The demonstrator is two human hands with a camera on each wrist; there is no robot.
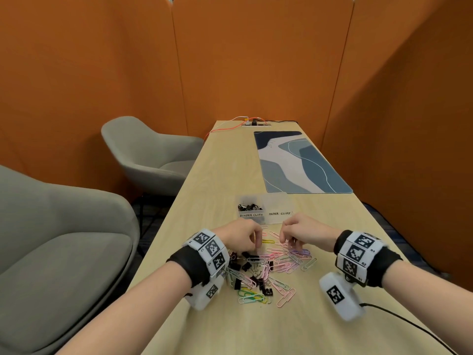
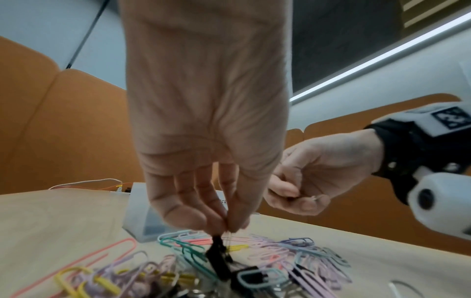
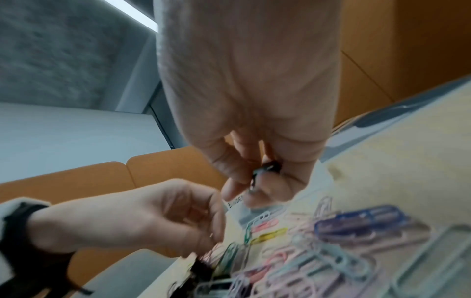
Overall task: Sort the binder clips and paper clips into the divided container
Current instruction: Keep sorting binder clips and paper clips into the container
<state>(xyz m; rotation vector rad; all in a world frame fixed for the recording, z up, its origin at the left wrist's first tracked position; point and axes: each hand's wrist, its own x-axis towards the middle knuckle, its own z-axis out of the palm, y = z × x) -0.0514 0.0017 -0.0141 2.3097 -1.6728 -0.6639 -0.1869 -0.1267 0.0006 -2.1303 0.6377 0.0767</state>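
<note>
A mixed pile of pastel paper clips (image 1: 284,260) and black binder clips (image 1: 243,265) lies on the wooden table (image 1: 225,175). My left hand (image 1: 257,243) reaches down into the pile's far left part and pinches the wire handle of a black binder clip (image 2: 219,250), which hangs just above the heap. My right hand (image 1: 284,239), over the pile's far right part, holds another black binder clip (image 3: 269,168) in curled fingers. Just beyond both hands stands the clear divided container (image 1: 280,198). Its left half, labelled BINDER CLIPS, holds several black clips (image 1: 249,206); the PAPER CLIPS half looks bare.
A blue patterned desk mat (image 1: 299,162) lies farther back on the right, with a power strip and cables (image 1: 254,123) at the table's far end. Two grey armchairs (image 1: 151,155) stand left of the table. Orange partitions (image 1: 256,60) enclose the area.
</note>
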